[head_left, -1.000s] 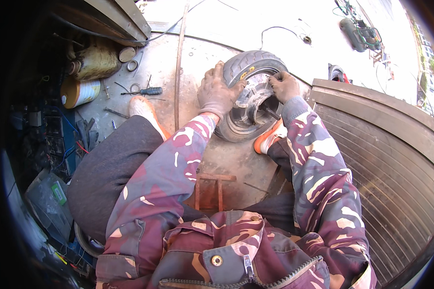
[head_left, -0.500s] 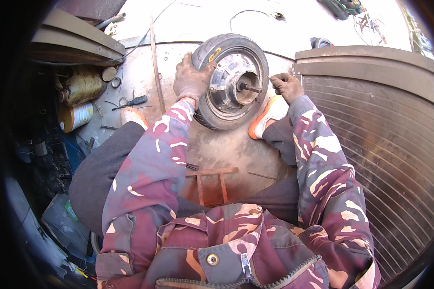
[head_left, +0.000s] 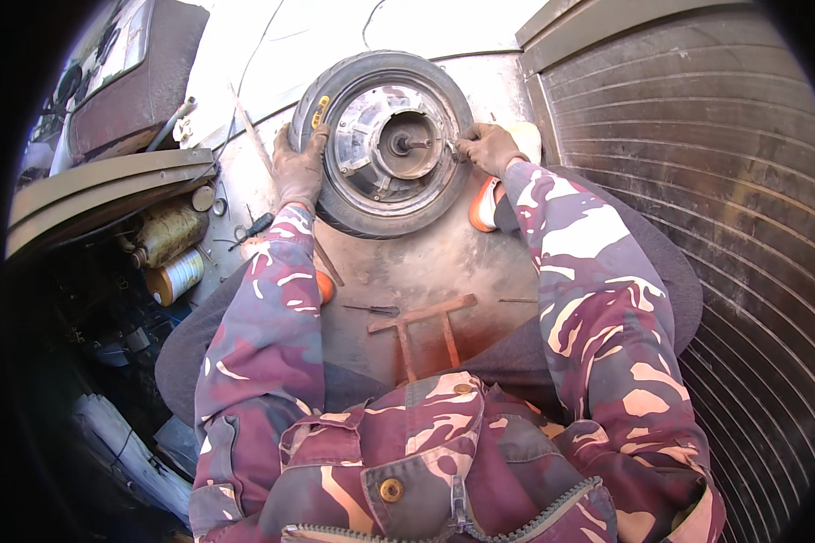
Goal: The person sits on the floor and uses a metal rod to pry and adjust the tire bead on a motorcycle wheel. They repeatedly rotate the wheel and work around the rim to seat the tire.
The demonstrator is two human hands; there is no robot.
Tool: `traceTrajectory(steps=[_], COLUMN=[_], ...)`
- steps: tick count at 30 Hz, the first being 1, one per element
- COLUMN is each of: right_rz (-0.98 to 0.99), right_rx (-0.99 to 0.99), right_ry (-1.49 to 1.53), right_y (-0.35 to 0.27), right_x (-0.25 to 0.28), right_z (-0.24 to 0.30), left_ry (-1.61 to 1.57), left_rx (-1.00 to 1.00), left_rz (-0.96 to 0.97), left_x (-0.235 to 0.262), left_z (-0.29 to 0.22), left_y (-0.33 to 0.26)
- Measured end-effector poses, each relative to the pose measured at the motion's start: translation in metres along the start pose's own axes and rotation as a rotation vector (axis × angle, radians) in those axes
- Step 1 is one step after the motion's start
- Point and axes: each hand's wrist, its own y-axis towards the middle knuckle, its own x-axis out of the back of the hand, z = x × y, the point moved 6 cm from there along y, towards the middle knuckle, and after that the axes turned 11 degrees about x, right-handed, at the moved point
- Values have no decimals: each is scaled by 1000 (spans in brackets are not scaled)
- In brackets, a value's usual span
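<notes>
Rubber tyre still seated on small wheel (head_left: 385, 145), at twelve o'clock on dusty floor (head_left: 426, 262) — left hand (head_left: 297, 170) clamped on tread at nine, right hand (head_left: 485, 147) pinching rim edge at three. Tyre removal barely begun, seemingly.

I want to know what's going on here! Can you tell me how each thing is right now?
Wheel: tilted up on the floor, hub side facing the camera.
Left hand: gripping the tyre's edge.
Right hand: fingers at the rim, opposite side.
Roller shutter: closed.
Screwdriver: lying loose on the floor.
</notes>
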Motion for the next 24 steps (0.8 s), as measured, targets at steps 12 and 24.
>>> traceTrajectory(steps=[12,24], right_rz=[7,-39], right_rx=[-63,-14], right_ry=[48,-208], right_y=[1,13], right_x=[1,10], right_z=[7,30], left_ry=[-28,37], left_rx=[11,-61], left_rz=[25,-2], left_x=[-2,-2], left_z=[1,3], left_y=[6,7])
